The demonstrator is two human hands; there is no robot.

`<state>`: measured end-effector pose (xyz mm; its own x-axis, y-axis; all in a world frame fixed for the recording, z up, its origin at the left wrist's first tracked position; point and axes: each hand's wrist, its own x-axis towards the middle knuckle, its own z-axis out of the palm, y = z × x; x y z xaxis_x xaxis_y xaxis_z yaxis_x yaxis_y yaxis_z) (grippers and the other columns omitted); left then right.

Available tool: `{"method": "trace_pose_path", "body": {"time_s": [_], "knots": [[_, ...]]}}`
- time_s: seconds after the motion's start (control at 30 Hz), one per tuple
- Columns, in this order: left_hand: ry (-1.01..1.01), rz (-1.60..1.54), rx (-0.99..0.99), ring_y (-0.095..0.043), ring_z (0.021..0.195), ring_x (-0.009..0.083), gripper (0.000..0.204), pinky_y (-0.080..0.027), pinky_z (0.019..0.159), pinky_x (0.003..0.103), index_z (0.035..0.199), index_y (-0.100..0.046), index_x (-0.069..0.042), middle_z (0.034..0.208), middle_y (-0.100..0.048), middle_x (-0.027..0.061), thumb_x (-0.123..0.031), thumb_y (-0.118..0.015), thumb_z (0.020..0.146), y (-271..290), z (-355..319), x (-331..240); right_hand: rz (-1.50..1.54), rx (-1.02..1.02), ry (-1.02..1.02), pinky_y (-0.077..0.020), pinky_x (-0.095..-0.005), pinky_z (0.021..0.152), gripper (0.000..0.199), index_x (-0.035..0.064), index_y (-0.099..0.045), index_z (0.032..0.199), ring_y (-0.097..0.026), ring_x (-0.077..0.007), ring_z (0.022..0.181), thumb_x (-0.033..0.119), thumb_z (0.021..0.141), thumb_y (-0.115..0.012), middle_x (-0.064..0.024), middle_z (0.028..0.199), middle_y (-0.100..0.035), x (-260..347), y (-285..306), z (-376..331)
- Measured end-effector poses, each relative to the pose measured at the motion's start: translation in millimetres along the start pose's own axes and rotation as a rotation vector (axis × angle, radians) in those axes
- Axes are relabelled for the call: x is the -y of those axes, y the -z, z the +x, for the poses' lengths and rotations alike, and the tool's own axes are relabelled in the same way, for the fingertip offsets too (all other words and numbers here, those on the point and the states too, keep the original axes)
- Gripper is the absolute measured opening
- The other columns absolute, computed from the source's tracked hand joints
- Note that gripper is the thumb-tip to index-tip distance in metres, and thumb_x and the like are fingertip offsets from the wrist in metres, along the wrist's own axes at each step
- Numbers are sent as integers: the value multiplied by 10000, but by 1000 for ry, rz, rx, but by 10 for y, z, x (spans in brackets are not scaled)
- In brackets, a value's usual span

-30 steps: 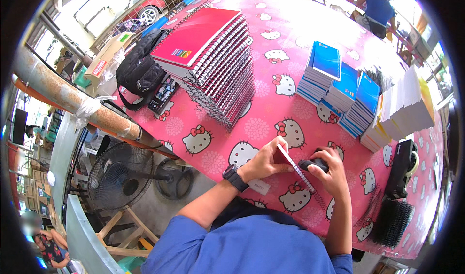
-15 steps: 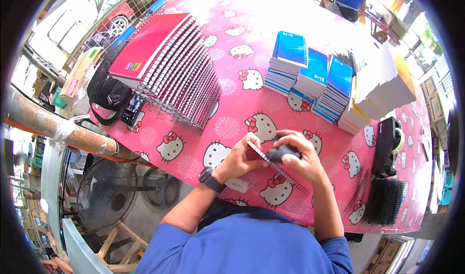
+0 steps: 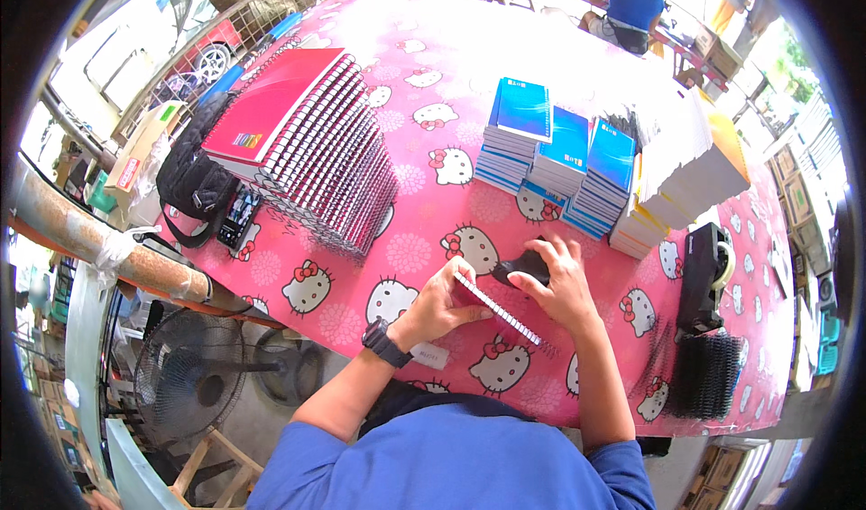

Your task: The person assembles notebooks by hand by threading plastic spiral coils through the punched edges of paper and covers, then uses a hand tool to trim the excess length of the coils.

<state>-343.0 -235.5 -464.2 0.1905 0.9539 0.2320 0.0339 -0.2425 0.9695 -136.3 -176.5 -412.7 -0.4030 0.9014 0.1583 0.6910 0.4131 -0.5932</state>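
Observation:
My left hand [image 3: 442, 301], with a black watch on its wrist, grips the near end of a thin spiral-bound notebook [image 3: 501, 310] held on edge over the pink cartoon-cat tablecloth [image 3: 424, 239]. My right hand [image 3: 561, 284] rests on the notebook's far side and covers a small black object [image 3: 521, 266]. A slanted stack of red spiral notebooks [image 3: 307, 149] lies to the left. Three piles of blue booklets [image 3: 559, 154] stand beyond my hands.
A heap of white paper with a yellow sheet [image 3: 690, 172] sits at the right, with a black tape dispenser [image 3: 708, 271] and black binding combs [image 3: 704, 375] nearer. A black bag [image 3: 189, 190] and phone [image 3: 236, 217] lie left. A fan [image 3: 189, 375] stands below. A person in blue [image 3: 631, 0] sits far off.
My hands and the notebook have stayed together on the table; the notebook's edge is turned more toward me. The view has shifted as my head moved.

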Motion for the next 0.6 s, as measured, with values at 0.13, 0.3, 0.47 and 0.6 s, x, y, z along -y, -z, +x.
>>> {"method": "trace_pose_path", "body": {"time_s": [0.13, 0.3, 0.47, 0.6], "knots": [[-7, 243, -48, -489, 844, 105, 451, -436, 760, 261, 1003, -464, -77, 908, -485, 19, -87, -804, 707, -73, 83, -297, 164, -145, 308, -426, -416, 902, 428, 78, -616, 1018, -528, -285, 1048, 266, 681, -801, -116, 1088, -593, 500, 191, -52], [-61, -262, -130, -559, 813, 96, 213, -488, 744, 245, 852, -534, -31, 873, -575, 42, 106, -671, 764, -100, 132, -435, 367, -90, 249, -510, -329, 674, 278, 51, -624, 985, -625, -254, 756, 141, 749, -739, -115, 944, -634, 541, 140, -140], [-66, -309, -172, -568, 830, 110, 226, -502, 765, 263, 795, -534, -30, 871, -574, 52, 139, -672, 736, -66, 104, -510, 337, -230, 324, -518, -339, 704, 277, 39, -623, 1010, -633, -277, 783, 135, 769, -722, -108, 901, -648, 739, 123, -153], [-110, -331, -179, -571, 829, 112, 249, -512, 753, 258, 785, -534, -36, 880, -568, 59, 161, -669, 715, -14, 80, -550, 525, -185, 217, -519, -310, 681, 255, 29, -618, 1005, -646, -240, 768, 88, 778, -719, -105, 892, -646, 633, 78, -203]]}}
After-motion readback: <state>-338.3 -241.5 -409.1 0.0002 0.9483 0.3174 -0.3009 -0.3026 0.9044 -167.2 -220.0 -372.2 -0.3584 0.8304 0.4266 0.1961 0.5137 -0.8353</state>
